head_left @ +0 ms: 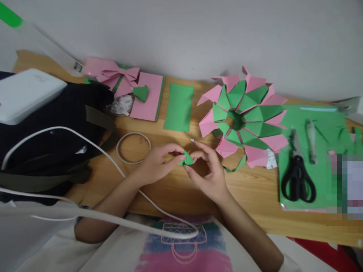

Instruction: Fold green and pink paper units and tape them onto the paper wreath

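Observation:
Between my two hands, over the wooden table, is a small folded piece of green paper (186,158). My left hand (162,160) pinches its left side between thumb and fingers. On the other side, my right hand (208,170) touches the piece with thumb and fingers closed around its edge. Just behind my hands lies a flat green paper rectangle (178,107). To the right stands a ring-shaped paper flower (256,113), green petals inside and pink tips outside. A thin green folded strip (239,164) lies at its near edge.
Black-handled scissors (298,179) rest on a green sheet stack (320,192) at the right. Pink paper (150,100) and a pink bow (120,73) lie at the back left. A tape ring (134,148), black bag (70,109), white power bank (30,96) and white cable (113,219) occupy the left.

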`<state>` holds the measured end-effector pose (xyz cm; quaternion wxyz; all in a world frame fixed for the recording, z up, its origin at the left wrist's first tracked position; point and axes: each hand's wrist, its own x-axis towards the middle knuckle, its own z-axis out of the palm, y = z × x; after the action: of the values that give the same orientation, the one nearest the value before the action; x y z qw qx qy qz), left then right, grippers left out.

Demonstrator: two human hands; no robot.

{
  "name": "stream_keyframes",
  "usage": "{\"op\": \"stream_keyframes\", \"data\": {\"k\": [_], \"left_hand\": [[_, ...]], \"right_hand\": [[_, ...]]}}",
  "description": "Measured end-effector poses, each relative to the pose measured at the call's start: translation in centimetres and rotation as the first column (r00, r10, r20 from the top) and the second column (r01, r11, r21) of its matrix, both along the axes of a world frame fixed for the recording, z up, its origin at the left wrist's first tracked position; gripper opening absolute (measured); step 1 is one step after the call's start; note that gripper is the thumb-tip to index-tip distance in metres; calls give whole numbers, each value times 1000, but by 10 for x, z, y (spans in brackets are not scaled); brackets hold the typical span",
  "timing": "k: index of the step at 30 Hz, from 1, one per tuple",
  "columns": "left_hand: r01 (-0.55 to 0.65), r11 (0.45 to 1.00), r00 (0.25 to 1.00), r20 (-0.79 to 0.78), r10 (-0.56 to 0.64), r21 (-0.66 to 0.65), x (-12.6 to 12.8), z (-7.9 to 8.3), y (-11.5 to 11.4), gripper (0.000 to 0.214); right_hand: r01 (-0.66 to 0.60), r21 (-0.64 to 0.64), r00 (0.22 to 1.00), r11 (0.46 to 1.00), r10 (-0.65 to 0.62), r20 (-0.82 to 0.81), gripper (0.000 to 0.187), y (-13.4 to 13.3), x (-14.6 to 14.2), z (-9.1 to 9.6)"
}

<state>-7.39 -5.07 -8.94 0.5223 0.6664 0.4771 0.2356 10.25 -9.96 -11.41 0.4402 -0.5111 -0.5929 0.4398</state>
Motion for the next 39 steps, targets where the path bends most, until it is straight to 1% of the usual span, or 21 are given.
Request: {"op": "stream_keyframes", "data": {"k": [2, 5, 7, 10, 13, 17, 19, 21, 22, 24, 26, 28, 30, 33, 34, 36, 38, 39], "left_hand": [[-23, 1000, 1000, 16, 23, -11, 1, -1, -2, 17], [-28, 999, 999, 45, 30, -46, 2, -3, -3, 27], [-25, 998, 999, 41, 27, -58, 1, -3, -3, 26], [-17, 997, 998, 55, 21, -73, -1, 0, -2, 23], [8, 992, 996, 89, 3, -130, -3, 2, -1, 23], [78, 972, 988, 151, -45, -221, -4, 2, -2, 23], [54, 971, 982, 186, -10, -232, -4, 1, -3, 28], [-2, 984, 981, 190, 36, -176, -4, -1, -4, 31], [-14, 991, 984, 174, 37, -131, -3, -1, -4, 30], [13, 1000, 994, 110, -10, -24, -1, 0, -6, 33], [67, 995, 997, 26, -69, 77, 2, 1, -8, 45], [101, 983, 995, -35, -96, 151, 4, 2, -10, 55], [99, 982, 994, -55, -91, 162, 4, 2, -11, 50], [21, 996, 1000, 12, -22, 85, 1, 1, -11, 32], [-1, 998, 999, 38, -1, 63, 0, 0, -10, 30], [18, 998, 998, 52, -21, 62, -2, 1, -9, 36], [84, 992, 996, 11, -85, 99, -1, 3, -9, 52], [109, 988, 994, -13, -108, 113, -1, 4, -9, 56]], "right_hand": [[24, -24, 1000, 999, -24, 11, 58, -1, -2, -2], [3, -56, 1000, 998, -4, -17, 53, -1, -1, -1], [8, -73, 1000, 997, -9, -7, 45, -1, 0, 1], [64, -90, 998, 994, -63, 14, 35, 0, 3, 2], [67, -102, 997, 992, -70, -17, 34, 1, 3, 1], [42, -109, 992, 993, -54, -112, 37, 2, 1, 0], [36, -119, 991, 992, -51, -124, 38, 3, 1, 0], [44, -120, 993, 992, -56, -100, 39, 3, 1, 1], [48, -109, 995, 993, -56, -80, 40, 3, 1, 2], [55, -72, 998, 996, -57, -29, 43, 3, 0, 2], [58, -44, 998, 997, -58, 13, 45, 4, 0, 3], [60, -39, 998, 997, -59, 27, 46, 4, 0, 3], [59, -46, 998, 997, -58, 26, 46, 4, 0, 2], [57, -55, 998, 997, -56, 14, 48, 4, 1, 2], [57, -56, 998, 997, -57, 9, 48, 4, 1, 2], [56, -53, 998, 997, -56, -2, 47, 4, 1, 3], [51, -56, 999, 997, -51, -12, 47, 5, 1, 3], [50, -60, 999, 997, -51, -17, 46, 5, 1, 3]]}}
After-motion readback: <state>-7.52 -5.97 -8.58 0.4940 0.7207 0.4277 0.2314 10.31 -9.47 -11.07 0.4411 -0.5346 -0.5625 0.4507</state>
